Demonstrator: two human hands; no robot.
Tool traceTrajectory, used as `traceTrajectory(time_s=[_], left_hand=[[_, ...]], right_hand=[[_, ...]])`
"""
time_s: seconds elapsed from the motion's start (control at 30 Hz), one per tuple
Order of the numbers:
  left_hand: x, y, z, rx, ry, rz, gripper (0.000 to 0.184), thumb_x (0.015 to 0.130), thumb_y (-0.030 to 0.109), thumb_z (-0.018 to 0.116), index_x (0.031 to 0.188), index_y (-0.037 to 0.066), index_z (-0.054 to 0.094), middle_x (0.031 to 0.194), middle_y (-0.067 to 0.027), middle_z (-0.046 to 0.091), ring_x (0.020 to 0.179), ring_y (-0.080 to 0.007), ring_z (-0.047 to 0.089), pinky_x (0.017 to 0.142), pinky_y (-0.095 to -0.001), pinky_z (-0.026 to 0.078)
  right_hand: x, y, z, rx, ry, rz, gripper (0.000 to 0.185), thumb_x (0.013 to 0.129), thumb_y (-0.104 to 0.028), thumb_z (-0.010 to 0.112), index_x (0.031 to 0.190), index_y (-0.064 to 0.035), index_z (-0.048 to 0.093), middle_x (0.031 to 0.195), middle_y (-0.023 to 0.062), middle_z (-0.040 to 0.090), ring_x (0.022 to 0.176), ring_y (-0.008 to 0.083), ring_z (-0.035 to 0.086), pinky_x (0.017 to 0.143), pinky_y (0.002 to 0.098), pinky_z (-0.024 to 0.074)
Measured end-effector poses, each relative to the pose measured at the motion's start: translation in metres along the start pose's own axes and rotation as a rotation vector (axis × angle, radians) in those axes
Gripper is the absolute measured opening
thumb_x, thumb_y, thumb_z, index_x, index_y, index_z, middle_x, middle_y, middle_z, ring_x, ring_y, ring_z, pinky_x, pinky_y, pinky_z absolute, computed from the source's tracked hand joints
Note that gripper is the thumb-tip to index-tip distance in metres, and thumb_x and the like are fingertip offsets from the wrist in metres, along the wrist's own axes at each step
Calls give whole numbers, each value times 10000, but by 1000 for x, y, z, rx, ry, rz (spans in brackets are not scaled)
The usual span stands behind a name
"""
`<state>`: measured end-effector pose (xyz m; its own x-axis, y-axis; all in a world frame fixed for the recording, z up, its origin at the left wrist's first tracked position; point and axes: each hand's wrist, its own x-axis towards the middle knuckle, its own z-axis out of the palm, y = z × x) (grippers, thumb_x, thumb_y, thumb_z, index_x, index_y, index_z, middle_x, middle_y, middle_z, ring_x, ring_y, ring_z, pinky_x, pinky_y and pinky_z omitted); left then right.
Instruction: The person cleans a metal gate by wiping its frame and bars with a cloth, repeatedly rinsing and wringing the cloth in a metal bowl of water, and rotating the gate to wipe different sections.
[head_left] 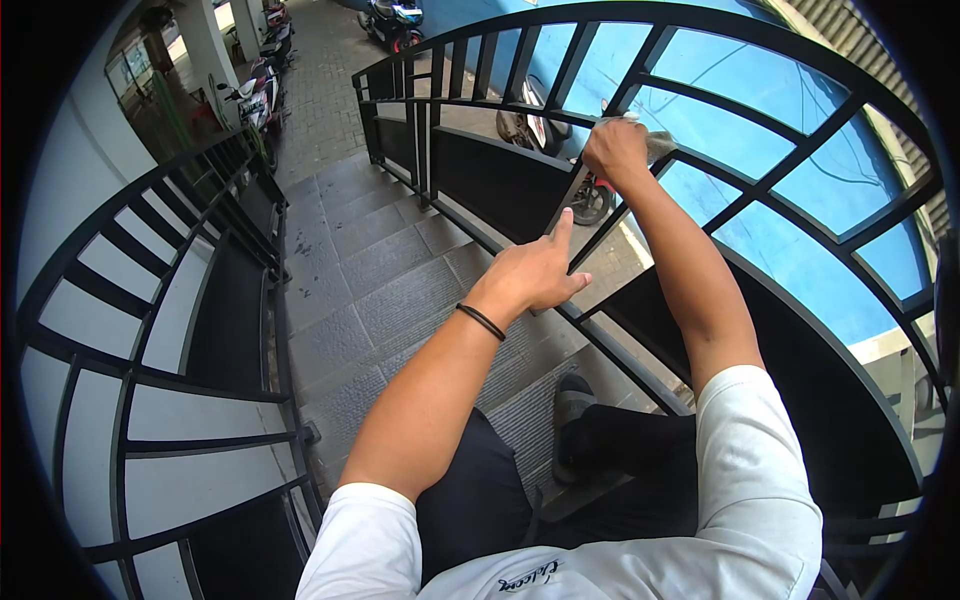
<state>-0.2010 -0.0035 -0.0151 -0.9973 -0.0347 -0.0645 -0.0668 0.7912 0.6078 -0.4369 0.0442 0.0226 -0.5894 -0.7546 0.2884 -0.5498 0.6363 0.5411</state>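
Observation:
My right hand point(617, 150) is closed on a crumpled, pale grey-white cloth point(660, 144), pressed against a black bar of the metal stair railing point(700, 182). Bits of the cloth stick out on both sides of the fist. Lower down, my left hand point(535, 272) is beside a railing post, its index finger and thumb stretched apart. Its other fingers are mostly hidden, and I cannot tell how firmly it touches the post. A dark solid panel point(500, 180) fills the railing beyond the left hand.
Grey tiled stairs point(390, 290) descend ahead, with my sandalled foot point(572, 425) on a step. A second black railing point(125, 375) runs along the left. Parked motorbikes point(262, 100) line the paved ground below, and a blue wall point(800, 200) stands beyond the right railing.

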Motion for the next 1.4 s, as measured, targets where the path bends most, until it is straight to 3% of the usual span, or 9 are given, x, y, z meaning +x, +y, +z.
traceTrajectory(time_s=[0.2,0.3,0.53,0.77,1.0,1.1,1.17,1.3,1.4], left_hand=[[-11,-4,-11,-54,-11,-38,1009,922,473,603,1538,-80,27,1203,-369,595,1141,-450,600,986,-446,483],[-19,-12,-15,-54,45,-49,1018,925,481,600,1535,-85,13,1207,-370,594,1148,-452,597,997,-449,475],[-22,-10,-24,-44,63,-32,1011,923,490,588,1542,-69,16,1262,-359,573,1176,-453,584,1006,-457,473],[-16,-6,-17,-16,5,-44,1009,926,482,584,1546,-49,-11,1269,-343,575,1158,-450,592,979,-478,487],[-14,8,-19,-2,65,-10,1014,909,504,598,1550,-42,33,1259,-340,583,1158,-450,593,981,-471,486],[-23,16,-27,13,129,-94,943,897,488,608,1541,-36,160,1111,-293,666,1069,-430,643,933,-477,502],[-22,4,-24,13,224,-192,663,882,457,629,1361,21,489,1085,-173,710,1052,-353,666,891,-442,512],[-48,7,-46,-21,313,-316,450,887,414,630,1158,55,609,1049,-114,724,1002,-300,685,843,-407,518],[-48,2,-40,-306,236,-262,481,932,440,573,1188,36,617,1114,-128,703,1068,-248,649,922,-379,479]], right_hand=[[38,14,-12,295,-282,257,402,792,-291,566,1058,-50,748,1138,208,704,1070,412,669,900,582,510],[56,63,39,278,-383,-37,370,809,-289,539,979,-32,743,1074,235,694,1019,412,672,866,464,531],[-8,26,-3,161,40,-41,261,745,-217,555,732,-30,735,822,205,723,788,375,711,676,468,552],[43,57,25,348,-236,33,347,749,-269,537,880,-42,765,971,248,713,955,408,698,810,467,563],[-17,41,-8,289,-94,-130,347,856,-238,456,797,-12,713,890,240,705,853,415,684,776,498,546],[-67,17,-35,831,-92,-171,371,894,-241,407,889,54,632,950,287,671,918,456,631,846,487,503],[-89,-3,4,1174,22,-247,330,886,-205,417,847,66,601,886,288,655,863,418,640,834,460,500],[-157,-27,-7,2280,-743,601,273,841,-176,469,947,15,633,940,183,674,883,296,651,842,421,503],[-194,-2,-65,2482,-918,516,425,842,-211,436,1119,58,614,1101,200,669,995,325,644,963,433,484]])
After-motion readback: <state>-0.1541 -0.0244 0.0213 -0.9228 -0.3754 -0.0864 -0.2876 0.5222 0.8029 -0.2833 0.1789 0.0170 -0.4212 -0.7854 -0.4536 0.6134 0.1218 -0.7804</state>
